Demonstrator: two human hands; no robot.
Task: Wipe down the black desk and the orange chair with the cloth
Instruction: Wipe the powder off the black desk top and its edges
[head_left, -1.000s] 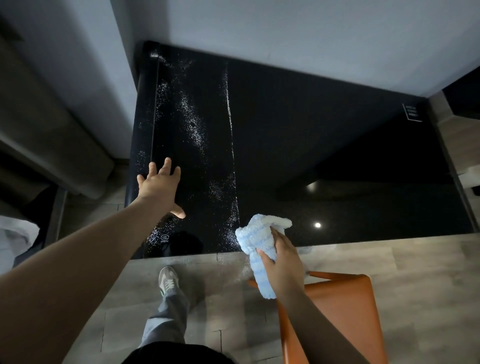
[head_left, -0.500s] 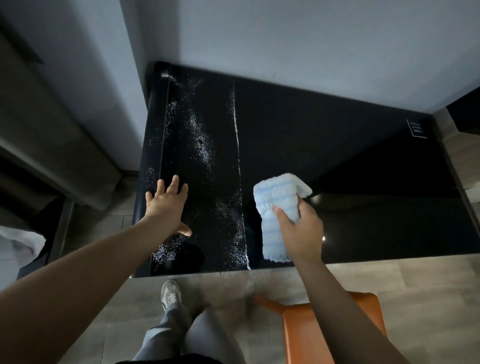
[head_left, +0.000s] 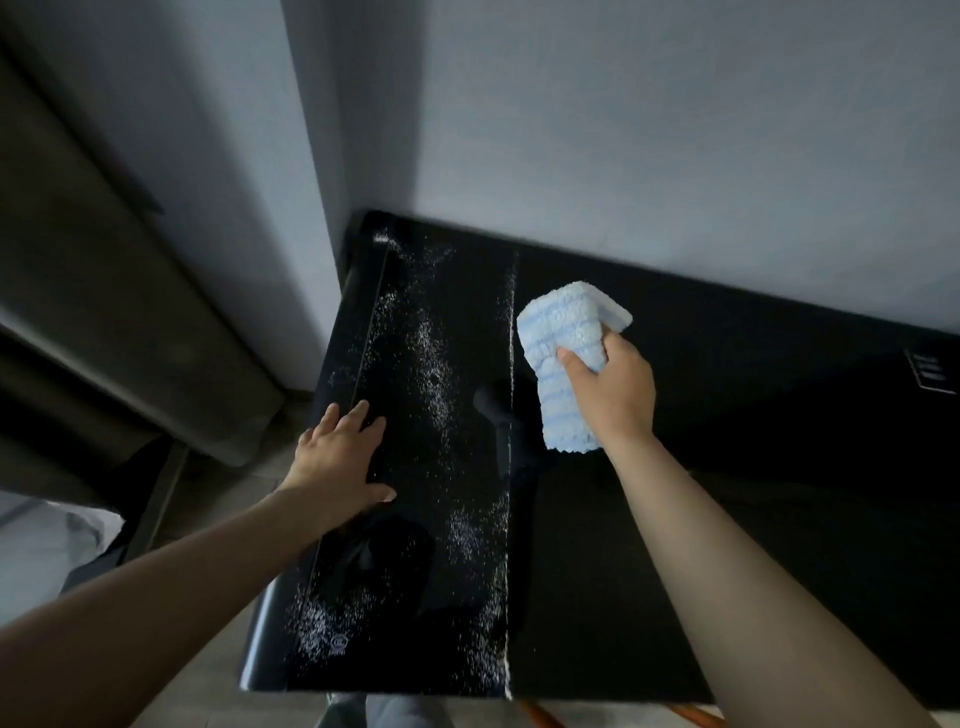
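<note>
Our right hand, just right of the frame's middle, curls its fingers and thumb round a bunched blue-and-white cloth over the black desk. We cannot tell whether the cloth touches the top. Just left of the cloth a thin white line runs down the desk, and white specks lie scattered further left. Our left hand rests flat with fingers spread on the desk's left edge, at lower left of centre. Only slivers of the orange chair show at the bottom edge. A grey wall fills the upper frame.
</note>
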